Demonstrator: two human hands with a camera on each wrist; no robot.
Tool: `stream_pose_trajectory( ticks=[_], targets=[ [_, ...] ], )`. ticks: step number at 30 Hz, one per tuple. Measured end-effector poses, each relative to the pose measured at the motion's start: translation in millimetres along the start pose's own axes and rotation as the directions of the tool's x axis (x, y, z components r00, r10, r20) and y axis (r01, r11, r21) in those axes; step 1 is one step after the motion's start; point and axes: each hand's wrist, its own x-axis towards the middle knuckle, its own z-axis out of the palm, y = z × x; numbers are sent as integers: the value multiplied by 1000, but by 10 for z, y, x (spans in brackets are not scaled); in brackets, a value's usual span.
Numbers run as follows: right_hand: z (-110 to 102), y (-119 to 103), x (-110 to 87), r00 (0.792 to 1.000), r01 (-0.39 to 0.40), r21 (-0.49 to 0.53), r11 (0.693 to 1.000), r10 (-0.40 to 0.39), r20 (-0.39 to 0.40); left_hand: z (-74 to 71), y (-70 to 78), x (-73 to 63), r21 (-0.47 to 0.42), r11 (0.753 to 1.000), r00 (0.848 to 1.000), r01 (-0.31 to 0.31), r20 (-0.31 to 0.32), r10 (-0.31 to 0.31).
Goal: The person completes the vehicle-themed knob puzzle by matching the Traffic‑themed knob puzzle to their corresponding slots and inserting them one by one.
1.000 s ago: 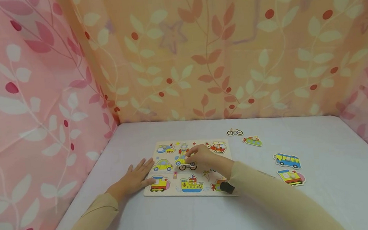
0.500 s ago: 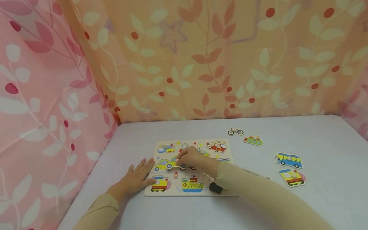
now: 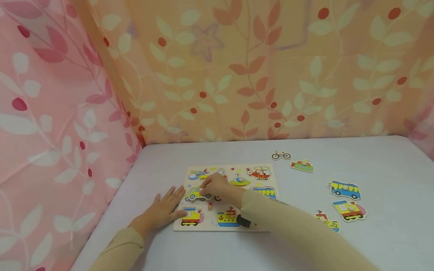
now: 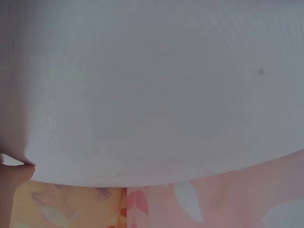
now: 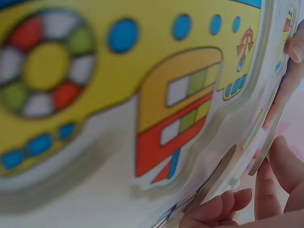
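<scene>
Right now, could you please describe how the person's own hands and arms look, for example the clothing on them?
The left hand and right hand are bare, without gloves. The left sleeve and right sleeve are plain beige and reach the wrists. A small black piece shows beside the right wrist; its attachment is unclear.

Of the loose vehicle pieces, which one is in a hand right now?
The yellow car piece, pinched by the right hand over the board; the bicycle, submarine, bus, train and ship lie on the table instead.
</scene>
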Motion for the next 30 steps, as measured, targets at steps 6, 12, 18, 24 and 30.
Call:
stream_pose_trajectory(
  ticks=[6, 12, 18, 24, 30],
  targets=[
    [47, -25, 17, 1000, -6, 38, 999, 5, 7, 3, 27, 2, -5, 1000, 1000, 8, 0, -8],
    [84, -76, -5, 1000, 24, -58, 998, -24, -14, -24, 44, -4, -7, 1000, 1000, 11, 0, -11],
    [119, -114, -10, 1000, 10, -139, 990, -12, -12, -34, 37, 0, -1, 1000, 1000, 12, 0, -12],
    [122, -124, -39, 1000, 12, -181, 983, -12, 2, -26, 27, -2, 7, 1000, 1000, 8, 4, -8],
    [118, -118, -61, 999, 38, -203, 978, -36, 10, -27, 36, -9, -4, 1000, 1000, 1, 3, -1]
  ],
)
